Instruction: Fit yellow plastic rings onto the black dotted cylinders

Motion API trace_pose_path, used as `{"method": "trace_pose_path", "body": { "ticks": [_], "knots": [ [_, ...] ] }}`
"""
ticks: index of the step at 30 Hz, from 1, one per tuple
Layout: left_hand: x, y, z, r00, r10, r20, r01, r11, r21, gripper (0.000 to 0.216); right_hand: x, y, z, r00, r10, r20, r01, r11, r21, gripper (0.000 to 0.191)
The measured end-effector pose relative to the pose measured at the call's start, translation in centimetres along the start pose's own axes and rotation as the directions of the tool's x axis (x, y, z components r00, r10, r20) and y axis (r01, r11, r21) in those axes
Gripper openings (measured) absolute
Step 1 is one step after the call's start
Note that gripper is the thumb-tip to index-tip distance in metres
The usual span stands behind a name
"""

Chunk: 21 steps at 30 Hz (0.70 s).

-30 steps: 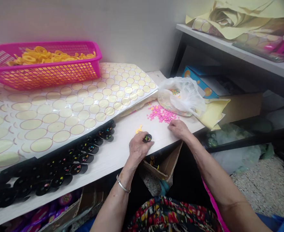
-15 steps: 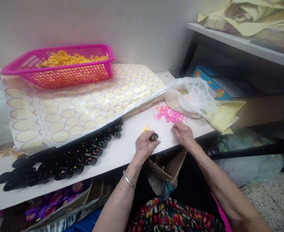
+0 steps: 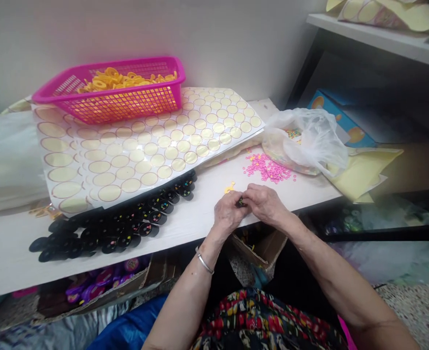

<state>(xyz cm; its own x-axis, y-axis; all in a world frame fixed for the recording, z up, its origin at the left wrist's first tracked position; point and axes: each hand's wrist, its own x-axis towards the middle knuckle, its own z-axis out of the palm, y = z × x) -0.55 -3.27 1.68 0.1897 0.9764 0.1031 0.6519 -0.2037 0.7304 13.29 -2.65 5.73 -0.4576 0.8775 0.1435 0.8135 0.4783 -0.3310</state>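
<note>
My left hand [image 3: 228,211] is closed round a small round black piece [image 3: 240,202], low over the front of the white table. My right hand [image 3: 264,202] meets it from the right, its thumb and fingers pinched together at the piece's top. Whatever lies between those fingertips is hidden. Just beyond both hands are a pile of tiny pink beads [image 3: 271,170] and a small yellow plastic part [image 3: 229,188]. Many similar black pieces [image 3: 127,224] stand in rows to the left, with coloured bits showing in their tops.
A pink basket [image 3: 127,103] of yellow plastic rings [image 3: 114,80] rests on sheets of round stickers [image 3: 156,150]. A clear plastic bag [image 3: 309,138] with coloured beads lies behind the pink pile. Below the table edge are an open carton [image 3: 260,250] and purple items [image 3: 98,282].
My right hand has moved left from beside the pink beads to the black piece in my left hand. The whole view has shifted slightly.
</note>
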Motion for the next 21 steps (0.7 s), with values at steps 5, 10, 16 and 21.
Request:
{"method": "trace_pose_path", "body": {
  "ticks": [5, 10, 16, 21],
  "knots": [
    [0.0, -0.2, 0.2, 0.998, 0.028, -0.048, -0.03, 0.998, -0.047, 0.014, 0.4, -1.2, -0.6, 0.997, -0.047, 0.066, 0.052, 0.996, -0.078, 0.022],
    [0.0, -0.2, 0.3, 0.999, 0.023, -0.026, -0.024, 0.999, -0.038, 0.021, 0.7, 0.3, -1.1, 0.997, -0.01, 0.076, -0.011, 0.96, 0.281, 0.019],
    [0.0, -0.4, 0.1, 1.0, -0.023, -0.016, 0.023, 0.999, -0.043, 0.032, 4.3, 3.8, -0.3, 0.999, 0.002, -0.047, 0.02, 0.889, 0.458, 0.016],
    [0.0, -0.6, 0.0, 0.999, -0.029, -0.023, 0.027, 0.996, -0.083, 0.038, 8.5, 3.6, 1.2, 0.936, -0.253, 0.245, 0.178, 0.941, 0.288, 0.029]
  ]
}}
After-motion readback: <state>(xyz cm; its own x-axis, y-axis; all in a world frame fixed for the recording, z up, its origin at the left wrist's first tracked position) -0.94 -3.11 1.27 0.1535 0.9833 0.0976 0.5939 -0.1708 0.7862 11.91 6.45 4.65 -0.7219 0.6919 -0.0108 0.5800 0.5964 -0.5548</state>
